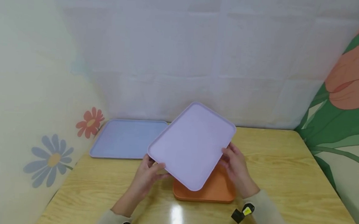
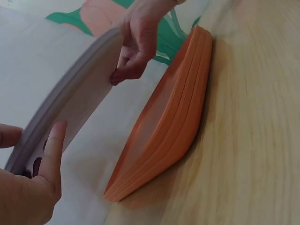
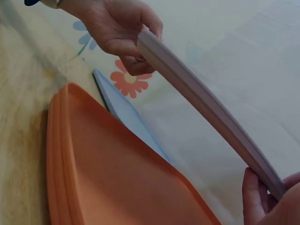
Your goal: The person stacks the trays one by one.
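Note:
Both hands hold a lilac rectangular tray (image 1: pixel 193 146) up in the air, turned diagonally and tilted. My left hand (image 1: pixel 145 176) pinches its near left corner, thumb on the upper face and fingers beneath. On the other side, my right hand (image 1: pixel 234 165) grips the right edge with the thumb on top. Under the lifted tray lies a stack of orange trays (image 2: pixel 173 126) on the table, partly hidden by it in the head view. The right wrist view shows the gap between the lilac tray and the orange stack (image 3: pixel 112 159).
A light blue tray (image 1: pixel 126 139) lies flat at the back left of the wooden table (image 1: pixel 280 171). Behind the table hangs a pale sheet (image 1: pixel 201 52). Walls painted with flowers (image 1: pixel 54 159) stand on both sides.

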The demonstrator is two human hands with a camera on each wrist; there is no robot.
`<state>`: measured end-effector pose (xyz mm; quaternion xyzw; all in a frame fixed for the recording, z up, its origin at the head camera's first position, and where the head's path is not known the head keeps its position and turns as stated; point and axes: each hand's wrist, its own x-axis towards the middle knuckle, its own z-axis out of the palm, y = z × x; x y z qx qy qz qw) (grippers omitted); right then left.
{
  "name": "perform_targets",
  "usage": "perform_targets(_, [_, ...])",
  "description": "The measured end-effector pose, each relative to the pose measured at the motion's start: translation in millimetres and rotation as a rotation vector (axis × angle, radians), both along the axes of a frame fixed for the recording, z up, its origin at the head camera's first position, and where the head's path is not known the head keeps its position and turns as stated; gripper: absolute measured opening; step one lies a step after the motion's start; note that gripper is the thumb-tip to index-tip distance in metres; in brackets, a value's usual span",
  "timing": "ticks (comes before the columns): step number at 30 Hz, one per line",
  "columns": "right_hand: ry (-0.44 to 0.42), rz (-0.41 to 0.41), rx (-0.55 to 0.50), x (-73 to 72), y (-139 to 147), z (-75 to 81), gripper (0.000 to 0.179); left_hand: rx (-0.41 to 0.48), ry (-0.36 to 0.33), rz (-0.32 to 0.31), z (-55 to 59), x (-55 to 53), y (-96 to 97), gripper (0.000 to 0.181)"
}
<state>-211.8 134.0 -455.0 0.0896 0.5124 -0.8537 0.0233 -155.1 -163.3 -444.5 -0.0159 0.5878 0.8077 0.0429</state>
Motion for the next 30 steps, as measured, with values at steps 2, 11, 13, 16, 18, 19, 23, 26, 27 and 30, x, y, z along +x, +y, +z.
perform_targets(2, [-0.006,0.019,-0.003,-2.5,5,0.2,0.057,-0.011,-0.016,-0.022,-0.1,-1.7,-3.1,0.057])
perform_targets(11, [-0.006,0.158,0.058,-9.5,27,10.6,0.059,-0.114,-0.039,-0.183,4.6,-19.8,-26.3,0.045])
perform_targets(13, [0.010,0.206,0.068,-11.7,32,11.6,0.060,-0.157,-0.043,-0.230,5.5,-24.9,-29.1,0.049])
perform_targets(16, [0.036,0.278,0.073,-15.2,39,10.7,0.061,-0.227,-0.054,-0.278,5.3,-32.6,-29.6,0.055])
perform_targets(18, [0.048,0.317,0.074,-17.5,43,9.1,0.061,-0.261,-0.067,-0.303,3.8,-37.1,-27.5,0.056])
perform_targets(19, [0.051,0.333,0.076,-18.6,45,8.0,0.061,-0.277,-0.072,-0.316,3.0,-38.8,-26.1,0.056])
perform_targets(23, [0.064,0.397,0.099,-23.1,52,5.7,0.063,-0.315,-0.084,-0.357,-1.0,-42.3,-19.4,0.058])
perform_targets(26, [0.065,0.433,0.131,-26.9,55,5.0,0.064,-0.325,-0.082,-0.367,-3.9,-43.0,-15.4,0.059])
perform_targets(27, [0.063,0.440,0.147,-28.2,57,4.9,0.064,-0.328,-0.083,-0.362,-4.9,-43.4,-14.4,0.059])
perform_targets(30, [0.055,0.447,0.202,-31.9,60,5.0,0.064,-0.337,-0.079,-0.353,-7.0,-44.5,-12.3,0.061])
